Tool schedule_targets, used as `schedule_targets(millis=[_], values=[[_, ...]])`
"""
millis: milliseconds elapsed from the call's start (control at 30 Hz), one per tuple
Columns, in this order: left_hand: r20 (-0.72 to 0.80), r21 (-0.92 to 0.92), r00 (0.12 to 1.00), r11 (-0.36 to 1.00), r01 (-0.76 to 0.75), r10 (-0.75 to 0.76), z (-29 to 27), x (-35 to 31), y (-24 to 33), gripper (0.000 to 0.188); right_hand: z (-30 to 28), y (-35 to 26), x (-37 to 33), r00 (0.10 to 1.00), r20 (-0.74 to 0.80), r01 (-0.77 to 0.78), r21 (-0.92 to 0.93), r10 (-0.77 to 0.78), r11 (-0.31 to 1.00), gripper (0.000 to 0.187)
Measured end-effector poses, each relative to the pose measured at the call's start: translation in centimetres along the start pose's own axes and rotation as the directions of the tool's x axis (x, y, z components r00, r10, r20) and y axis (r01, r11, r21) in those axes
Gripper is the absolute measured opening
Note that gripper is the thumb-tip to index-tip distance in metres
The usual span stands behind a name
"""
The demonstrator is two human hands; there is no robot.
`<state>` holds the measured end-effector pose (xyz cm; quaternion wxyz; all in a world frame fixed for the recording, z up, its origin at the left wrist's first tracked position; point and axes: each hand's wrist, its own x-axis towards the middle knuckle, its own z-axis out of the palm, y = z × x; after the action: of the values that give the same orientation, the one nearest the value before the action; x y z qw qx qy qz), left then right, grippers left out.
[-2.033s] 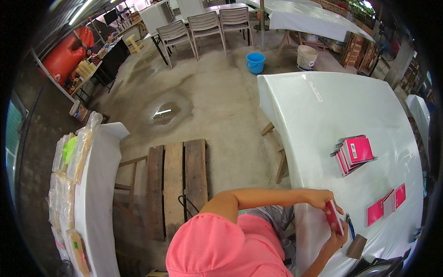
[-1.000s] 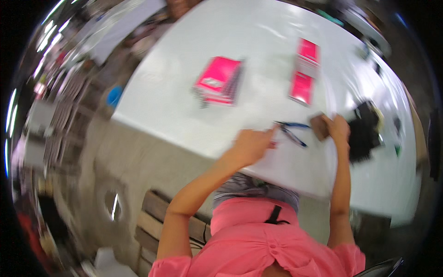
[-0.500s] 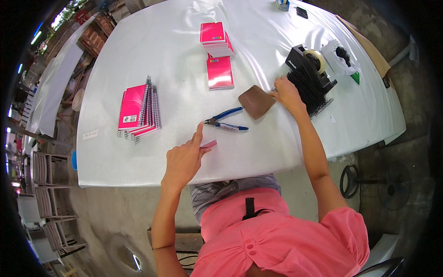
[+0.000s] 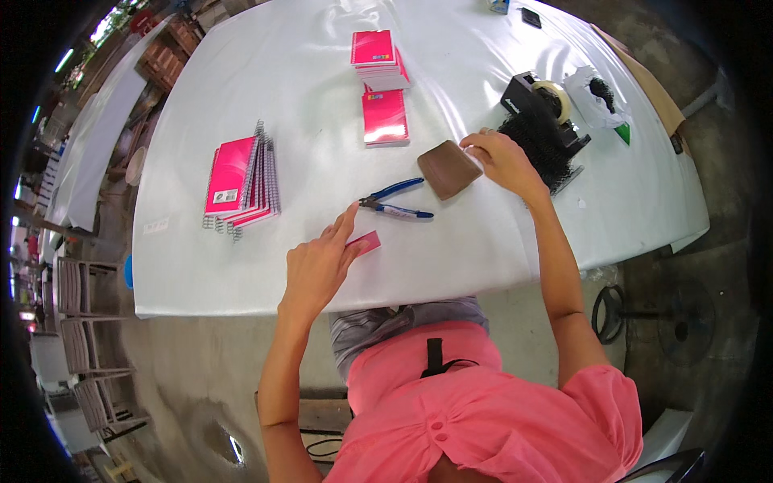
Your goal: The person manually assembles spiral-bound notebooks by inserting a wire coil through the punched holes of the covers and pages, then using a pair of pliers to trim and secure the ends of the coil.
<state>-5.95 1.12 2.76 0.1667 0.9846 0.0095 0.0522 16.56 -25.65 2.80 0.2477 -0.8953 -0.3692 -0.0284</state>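
Note:
My left hand [image 4: 319, 262] is low over the near middle of the white table, its index finger stretched toward the jaws of the blue-handled pliers [image 4: 394, 200]. A small pink strip [image 4: 368, 243] sticks out from under its thumb, held between thumb and fingers. My right hand [image 4: 507, 163] is at the upper right edge of a brown square pad [image 4: 448, 170]. Its fingertips are pinched together; whatever they hold is too small to make out. Just right of that hand lies a heap of black spiral coils [image 4: 541, 153].
Pink spiral notebooks [image 4: 233, 179] lie stacked at the left, coils sticking out. Further pink notebooks [image 4: 385, 117] are piled at the far middle. A black tape dispenser [image 4: 527, 97] and a white plastic bag [image 4: 590, 98] stand at the right, with a dark phone-like object [image 4: 531, 18] beyond.
My right hand has moved left, from the edge of the black coils to the brown pad's corner. My left hand stays by the pliers with the pink strip. The whole view has shifted slightly.

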Motion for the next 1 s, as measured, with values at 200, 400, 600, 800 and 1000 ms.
schedule_targets(millis=[200,400,600,800,1000], values=[[-0.031,0.040,0.999,0.999,-0.031,0.033,0.5,0.2,0.0,0.054,2.9,-0.6,1.3,0.993,-0.114,-0.011,-0.019,0.009,1.000,0.016],[-0.029,0.051,1.000,0.999,-0.007,0.008,0.5,0.1,-0.2,0.053,3.1,1.7,2.2,0.928,-0.372,-0.030,-0.063,0.005,0.998,0.015],[-0.009,0.049,1.000,0.999,-0.011,0.012,0.2,0.2,0.3,0.054,3.4,2.8,0.1,0.968,-0.196,-0.194,-0.192,0.156,0.962,0.015],[-0.004,0.036,1.000,0.999,-0.002,0.002,0.5,0.1,-0.1,0.054,3.9,4.3,0.7,0.961,-0.221,-0.228,-0.308,0.164,0.924,0.012],[-0.038,0.048,0.999,0.999,-0.012,0.014,0.6,0.2,-0.1,0.053,1.7,0.8,0.2,0.931,-0.352,-0.014,0.223,0.093,0.975,0.025]])
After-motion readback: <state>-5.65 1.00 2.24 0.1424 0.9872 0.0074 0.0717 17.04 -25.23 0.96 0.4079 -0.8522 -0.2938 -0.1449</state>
